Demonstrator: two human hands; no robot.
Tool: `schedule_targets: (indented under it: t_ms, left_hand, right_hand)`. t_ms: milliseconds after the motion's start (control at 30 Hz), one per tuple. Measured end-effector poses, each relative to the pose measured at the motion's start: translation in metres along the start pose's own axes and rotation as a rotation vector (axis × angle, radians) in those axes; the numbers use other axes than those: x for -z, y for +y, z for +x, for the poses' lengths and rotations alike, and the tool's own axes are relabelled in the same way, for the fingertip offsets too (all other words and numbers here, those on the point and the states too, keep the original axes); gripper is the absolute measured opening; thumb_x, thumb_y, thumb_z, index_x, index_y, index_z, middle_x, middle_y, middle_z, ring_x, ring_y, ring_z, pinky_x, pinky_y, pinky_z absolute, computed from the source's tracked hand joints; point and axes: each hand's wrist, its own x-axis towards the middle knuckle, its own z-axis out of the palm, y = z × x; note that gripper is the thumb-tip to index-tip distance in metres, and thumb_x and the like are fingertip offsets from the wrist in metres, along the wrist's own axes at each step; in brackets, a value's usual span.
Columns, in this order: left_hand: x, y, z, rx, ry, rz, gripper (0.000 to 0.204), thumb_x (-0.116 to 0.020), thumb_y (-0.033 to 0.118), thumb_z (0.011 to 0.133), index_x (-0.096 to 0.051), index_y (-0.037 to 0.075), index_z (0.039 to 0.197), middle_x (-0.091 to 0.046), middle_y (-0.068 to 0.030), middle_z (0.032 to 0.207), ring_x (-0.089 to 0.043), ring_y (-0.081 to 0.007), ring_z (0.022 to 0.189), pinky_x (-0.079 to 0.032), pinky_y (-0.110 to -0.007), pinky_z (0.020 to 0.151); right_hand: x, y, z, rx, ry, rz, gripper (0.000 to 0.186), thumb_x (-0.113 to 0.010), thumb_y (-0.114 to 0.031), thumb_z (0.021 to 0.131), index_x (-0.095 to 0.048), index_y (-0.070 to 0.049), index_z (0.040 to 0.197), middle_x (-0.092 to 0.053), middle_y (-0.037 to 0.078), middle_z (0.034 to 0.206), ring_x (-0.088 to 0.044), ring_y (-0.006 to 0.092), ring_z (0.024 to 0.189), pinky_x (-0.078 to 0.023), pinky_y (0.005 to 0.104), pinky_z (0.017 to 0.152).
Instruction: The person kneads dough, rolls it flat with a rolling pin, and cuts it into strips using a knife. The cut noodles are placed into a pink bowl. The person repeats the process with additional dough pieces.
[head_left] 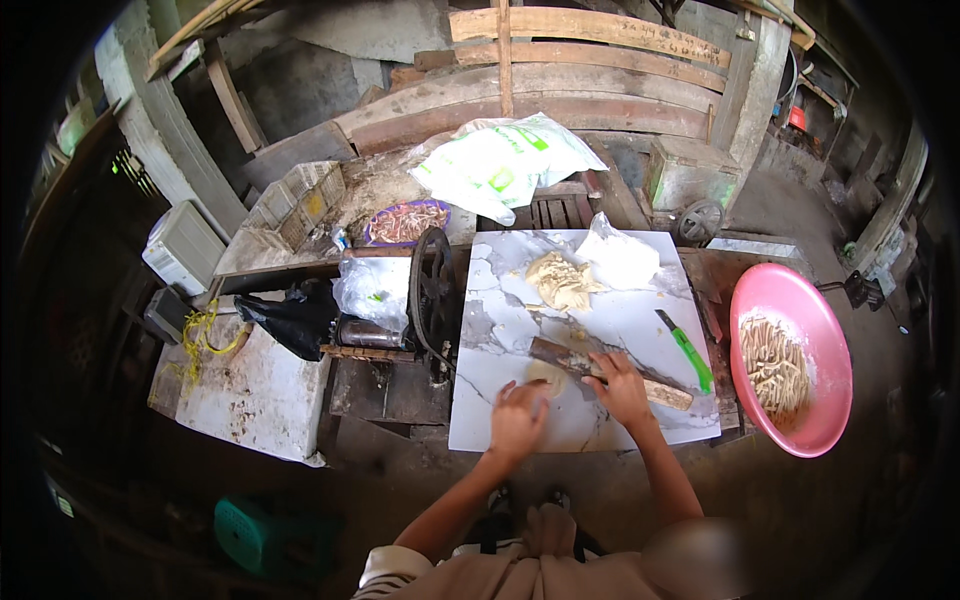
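Marble-patterned slab point(610, 330) tops my bench. Pink basin point(835, 400) of cut dough strips sits at three o'clock. Dough lump point(560, 282) at twelve, with a green-handled knife point(686, 352) at two. Wooden rolling pin point(570, 357) lies slantwise, looks stiff and weighty; best gripped mid-shaft. Small flattened dough piece point(545, 375) at slab's near edge, between my hands: soft, likely tacky, likely tears if lifted by its rim. Right hand point(620, 388) curled loosely over the pin. Left hand point(518, 418) flat, fingers spread, pressing beside the piece, holding nothing.

A pink basin point(835, 340) of dough strips sits near a green-handled knife point(686, 349).
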Motion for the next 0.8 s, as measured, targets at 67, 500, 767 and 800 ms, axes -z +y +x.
schedule_targets:
  t_ms: [67,500,767,800]
  left_hand:
    - [0.017,0.007,0.012,0.106,0.267,-0.129,0.023,-0.053,0.020,0.089,-0.055,0.005,0.107,-0.057,-0.0103,0.113,-0.047,-0.0257,0.114,-0.031,-0.043,0.099]
    - [-0.024,-0.029,0.108,0.235,0.327,0.148,0.048,-0.043,0.012,0.091,-0.032,-0.003,0.135,-0.039,-0.0178,0.136,-0.017,-0.0331,0.138,-0.009,-0.061,0.107]
    - [-0.034,-0.027,0.063,0.104,0.227,0.114,0.060,-0.043,0.009,0.089,-0.018,-0.010,0.140,-0.021,-0.0242,0.147,-0.009,-0.0384,0.140,-0.007,-0.061,0.107]
    - [-0.033,-0.028,0.060,0.106,0.218,0.144,0.060,-0.043,0.009,0.089,-0.017,-0.011,0.140,-0.020,-0.0251,0.147,-0.009,-0.0387,0.140,-0.007,-0.061,0.107]
  right_hand:
    - [-0.003,-0.005,-0.005,0.033,-0.090,0.023,0.040,-0.066,-0.022,0.079,-0.056,-0.004,0.114,-0.056,0.012,0.102,-0.053,0.0312,0.098,-0.044,0.0411,0.084]
    - [-0.058,-0.015,0.050,-0.344,0.109,-0.393,0.033,-0.048,-0.030,0.091,-0.058,-0.003,0.107,-0.054,0.010,0.107,-0.046,0.0296,0.108,-0.034,0.0473,0.094]
    - [-0.058,-0.020,0.012,-0.143,0.056,-0.440,0.047,-0.042,-0.026,0.093,-0.043,0.001,0.132,-0.036,0.014,0.143,-0.024,0.0254,0.138,-0.014,0.0516,0.111]
    - [-0.056,-0.023,0.008,-0.112,0.039,-0.460,0.048,-0.042,-0.025,0.093,-0.043,0.002,0.132,-0.037,0.013,0.143,-0.024,0.0252,0.138,-0.014,0.0517,0.111]
